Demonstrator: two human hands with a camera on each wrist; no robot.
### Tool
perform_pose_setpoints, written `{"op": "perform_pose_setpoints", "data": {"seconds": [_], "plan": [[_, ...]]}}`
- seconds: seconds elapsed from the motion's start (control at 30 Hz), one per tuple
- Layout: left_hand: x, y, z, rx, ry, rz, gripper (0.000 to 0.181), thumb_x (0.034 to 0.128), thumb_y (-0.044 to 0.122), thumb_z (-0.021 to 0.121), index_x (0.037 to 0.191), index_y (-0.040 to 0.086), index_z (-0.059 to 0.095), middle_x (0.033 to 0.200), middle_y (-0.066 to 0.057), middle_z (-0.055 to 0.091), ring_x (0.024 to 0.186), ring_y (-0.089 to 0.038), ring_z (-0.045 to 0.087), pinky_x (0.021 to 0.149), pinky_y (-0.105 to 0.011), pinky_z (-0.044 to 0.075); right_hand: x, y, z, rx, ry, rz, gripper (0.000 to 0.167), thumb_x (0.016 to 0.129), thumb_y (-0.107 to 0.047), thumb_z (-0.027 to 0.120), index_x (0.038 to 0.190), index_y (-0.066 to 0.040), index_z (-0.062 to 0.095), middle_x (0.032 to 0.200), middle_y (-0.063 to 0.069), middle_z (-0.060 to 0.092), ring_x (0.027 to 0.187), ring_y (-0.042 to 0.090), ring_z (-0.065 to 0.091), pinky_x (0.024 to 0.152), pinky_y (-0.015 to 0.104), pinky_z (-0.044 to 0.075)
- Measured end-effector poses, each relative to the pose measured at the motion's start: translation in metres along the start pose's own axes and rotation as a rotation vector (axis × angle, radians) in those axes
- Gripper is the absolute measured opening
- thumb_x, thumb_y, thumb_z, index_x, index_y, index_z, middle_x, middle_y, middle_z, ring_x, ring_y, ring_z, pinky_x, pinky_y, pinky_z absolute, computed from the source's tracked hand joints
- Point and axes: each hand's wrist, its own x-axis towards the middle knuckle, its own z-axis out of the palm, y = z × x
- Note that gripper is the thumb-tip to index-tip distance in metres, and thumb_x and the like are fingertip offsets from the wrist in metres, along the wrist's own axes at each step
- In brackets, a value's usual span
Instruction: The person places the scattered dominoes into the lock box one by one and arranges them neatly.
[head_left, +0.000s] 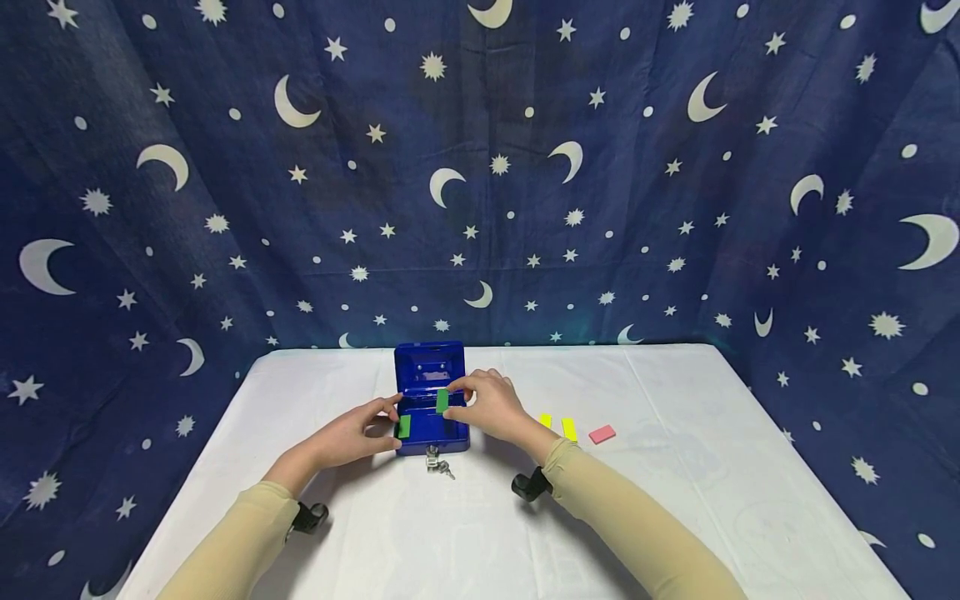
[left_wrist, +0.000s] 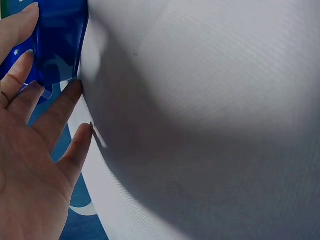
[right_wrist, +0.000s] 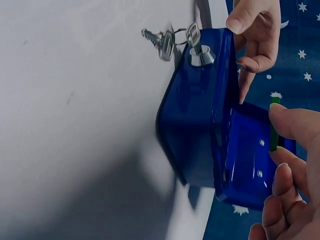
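Note:
A blue metal cash box (head_left: 429,427) stands with its lid raised at the back and a key ring hanging from its front lock. One green rectangular block (head_left: 404,427) lies inside at the left. My right hand (head_left: 487,404) pinches another green block (head_left: 442,401) between thumb and fingers over the box; in the right wrist view this block (right_wrist: 274,124) appears edge-on. My left hand (head_left: 352,432) touches the box's left side, its thumb near the front corner and fingers toward the back. Its fingers spread out fairly straight in the left wrist view.
Right of the box, two yellow blocks (head_left: 569,429) and a pink block (head_left: 602,434) lie on the white-covered table (head_left: 465,542). Keys (head_left: 445,468) dangle at the box front. A dark blue curtain (head_left: 510,250) with moons and stars hangs behind.

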Motion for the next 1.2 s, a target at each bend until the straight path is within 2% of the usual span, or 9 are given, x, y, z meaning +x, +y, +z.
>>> {"op": "perform_pose_setpoints", "data": {"seconds": [0.13,0.3,0.47,0.77,0.97,1.2], "plan": [[0.0,0.0,0.0,0.001,-0.005,-0.006,0.039,0.0911,0.036,0.078,0.113,0.015,0.054,0.163,-0.008,0.033,0.134,-0.032,0.053,0.114,-0.06,0.033,0.004,-0.005,0.008,-0.009,-0.004,-0.016,0.042,0.081,-0.046,0.083,0.116,-0.025,0.075,0.079,-0.007,0.056,0.081,0.015,0.045,0.074,0.035,0.034],[0.001,0.001,0.0,-0.006,-0.009,-0.008,0.038,0.091,0.035,0.078,0.113,0.014,0.055,0.163,-0.007,0.034,0.134,-0.032,0.053,0.113,-0.058,0.035,0.011,-0.011,0.017,-0.035,-0.023,-0.028,0.041,0.081,-0.047,0.083,0.114,-0.025,0.076,0.076,-0.01,0.051,0.079,0.013,0.043,0.073,0.034,0.032],[0.003,0.002,0.0,-0.002,-0.006,-0.006,0.037,0.0915,0.035,0.077,0.113,0.014,0.055,0.163,-0.007,0.034,0.134,-0.031,0.052,0.113,-0.057,0.036,0.016,-0.014,0.025,-0.083,-0.061,-0.051,0.04,0.082,-0.048,0.083,0.115,-0.026,0.076,0.074,-0.011,0.051,0.078,0.012,0.043,0.073,0.033,0.032],[0.004,0.004,0.001,-0.018,-0.008,0.002,0.035,0.0921,0.03,0.077,0.113,0.014,0.054,0.163,-0.008,0.032,0.134,-0.031,0.053,0.113,-0.054,0.037,0.023,-0.015,0.039,-0.211,-0.128,-0.099,0.04,0.082,-0.048,0.082,0.114,-0.025,0.077,0.076,-0.016,0.055,0.08,0.01,0.046,0.076,0.032,0.038],[0.004,0.004,0.001,-0.011,-0.01,0.002,0.036,0.0927,0.032,0.076,0.114,0.014,0.054,0.164,-0.008,0.031,0.135,-0.032,0.052,0.113,-0.056,0.036,0.026,-0.018,0.046,-0.292,-0.12,-0.125,0.039,0.08,-0.049,0.083,0.111,-0.026,0.079,0.082,-0.016,0.065,0.083,0.01,0.049,0.079,0.032,0.042],[0.005,0.003,0.001,-0.008,-0.007,-0.011,0.037,0.0921,0.034,0.077,0.113,0.014,0.054,0.164,-0.008,0.031,0.134,-0.032,0.052,0.114,-0.058,0.035,0.027,-0.019,0.051,-0.326,-0.129,-0.113,0.039,0.08,-0.048,0.085,0.11,-0.026,0.079,0.1,-0.015,0.074,0.089,0.012,0.053,0.081,0.034,0.042]]}}
